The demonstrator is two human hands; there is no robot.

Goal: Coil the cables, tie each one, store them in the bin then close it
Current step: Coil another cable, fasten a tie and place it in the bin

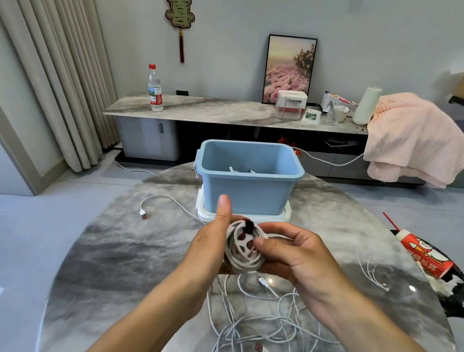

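Note:
Both my hands hold a coiled white cable (242,260) above the round marble table (110,249). My left hand (212,237) grips the coil's left side with the thumb raised. My right hand (296,254) pinches a white tie with dark red spots (244,244) wrapped around the coil. The open blue bin (248,188) stands just beyond, resting on its white lid (203,215); white cable parts show inside. A tangle of loose white cables (258,331) lies under my forearms. Another white cable with a USB plug (163,201) lies to the bin's left.
A thin white earphone cable (372,271) lies at the right, near a red snack tube on a black bag (425,258). Behind the table is a low marble cabinet (216,110) with a water bottle (155,88), boxes and a pink cloth (412,139).

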